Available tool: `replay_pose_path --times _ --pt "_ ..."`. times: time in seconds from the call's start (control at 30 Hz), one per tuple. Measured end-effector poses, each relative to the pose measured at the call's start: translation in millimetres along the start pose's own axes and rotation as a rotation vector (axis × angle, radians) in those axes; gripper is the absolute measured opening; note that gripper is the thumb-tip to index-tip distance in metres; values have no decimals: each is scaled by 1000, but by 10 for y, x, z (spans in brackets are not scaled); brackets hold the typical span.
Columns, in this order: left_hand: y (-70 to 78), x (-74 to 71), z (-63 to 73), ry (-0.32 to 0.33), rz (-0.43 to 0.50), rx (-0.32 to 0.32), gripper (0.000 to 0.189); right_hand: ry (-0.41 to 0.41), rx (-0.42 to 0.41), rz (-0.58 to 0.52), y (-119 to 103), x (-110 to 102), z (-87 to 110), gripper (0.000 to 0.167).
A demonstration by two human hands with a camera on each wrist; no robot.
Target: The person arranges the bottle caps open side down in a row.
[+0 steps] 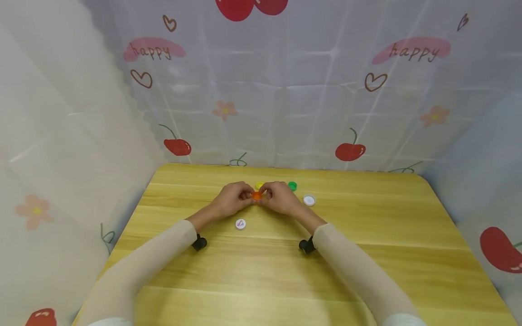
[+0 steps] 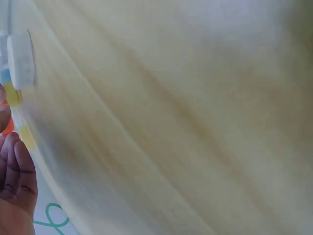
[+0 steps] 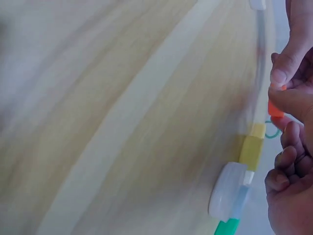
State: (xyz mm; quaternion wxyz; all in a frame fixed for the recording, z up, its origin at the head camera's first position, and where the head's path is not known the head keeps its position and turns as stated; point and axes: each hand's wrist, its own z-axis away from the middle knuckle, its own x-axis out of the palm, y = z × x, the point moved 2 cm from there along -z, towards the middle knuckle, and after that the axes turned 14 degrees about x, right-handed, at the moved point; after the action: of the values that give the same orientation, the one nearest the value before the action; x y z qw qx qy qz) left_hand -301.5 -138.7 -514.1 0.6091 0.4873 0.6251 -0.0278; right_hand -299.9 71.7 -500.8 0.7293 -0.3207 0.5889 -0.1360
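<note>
Five round caps at the worktop (image 1: 261, 285), all nearer its far edge than its near one.

Left to right: the left hand (image 1: 234, 199) pinches one side of the orange cap (image 1: 257, 195), thumb and fingers on it. Just on the near side of that hand, a scribbled white cap (image 1: 240, 224) lies flat, closest of the lot to the worktop's near edge, not touched. Mark faces up, likely so it can be seen; too small for me to read.

Orange cap sits between the two hands, a bit left of the far edge's midpoint. Gripped from both sides, I'd guess because it's small and one-sided pressure would let it slide or twist. Can't tell from here if it's touching wood or held just above.

Right behind it toward the far edge: yellow cap (image 1: 260, 185), partly hidden. The right hand (image 1: 279, 198) mirrors the left, pinching the opposite side of the orange one. So neither hand is free.

Beyond the right knuckles, green cap (image 1: 292, 185), looks hollow side up. Last, a pale-rimmed white cap (image 1: 309, 200) lies flat, furthest toward the worktop's right edge. Spares probably sit close in to save reach.
</note>
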Motion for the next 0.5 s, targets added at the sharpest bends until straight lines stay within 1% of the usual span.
replay_pose_path --times 0.1,0.23,0.33,0.43,0.5 --pt "99 -15 39 24 20 43 21 -1 -49 -27 14 -72 92 27" --pt "325 -5 144 43 41 86 21 -22 -111 -48 62 -151 261 26" --pt "475 48 254 62 48 106 21 -34 -136 -58 96 -157 432 25" --pt "581 126 374 92 66 140 21 -33 -146 -77 115 -127 619 24" --pt "650 169 450 108 84 151 21 -35 -158 -96 128 -106 729 25"
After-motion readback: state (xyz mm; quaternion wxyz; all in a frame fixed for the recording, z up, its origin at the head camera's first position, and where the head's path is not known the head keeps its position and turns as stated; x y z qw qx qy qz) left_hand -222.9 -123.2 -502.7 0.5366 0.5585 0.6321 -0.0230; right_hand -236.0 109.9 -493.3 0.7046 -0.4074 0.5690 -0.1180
